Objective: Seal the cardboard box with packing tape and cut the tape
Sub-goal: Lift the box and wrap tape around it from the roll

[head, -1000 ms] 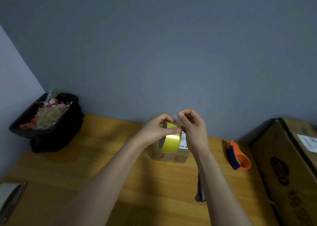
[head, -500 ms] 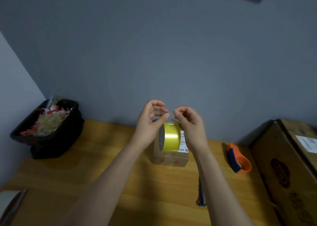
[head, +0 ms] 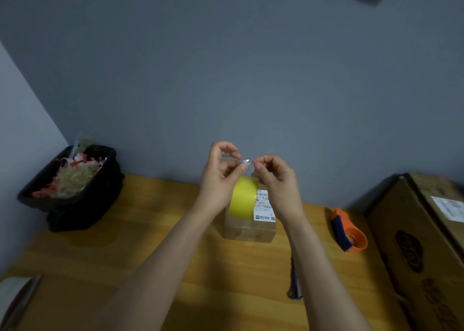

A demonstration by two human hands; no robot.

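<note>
A small cardboard box (head: 251,231) with a white shipping label stands on the wooden table (head: 120,255) near the wall. A yellow tape roll (head: 243,198) stands on edge just above the box top, partly hidden by my palms; I cannot tell whether it rests on the box. Above the roll my left hand (head: 219,177) and my right hand (head: 276,180) meet at the fingertips. Both pinch a small shiny tape end (head: 246,161).
A black bin (head: 75,212) full of tape scraps sits at the left by the wall. An orange and blue tape dispenser (head: 350,232) lies right of the small box, beside a large cardboard box (head: 414,250). A blue-handled tool (head: 295,283) lies near my right forearm. Another tape roll (head: 12,298) shows at the bottom left.
My left hand let go of the roll's rim and both hands rose. The fingertips now pinch the tape end above the roll, which sits lower against the box.
</note>
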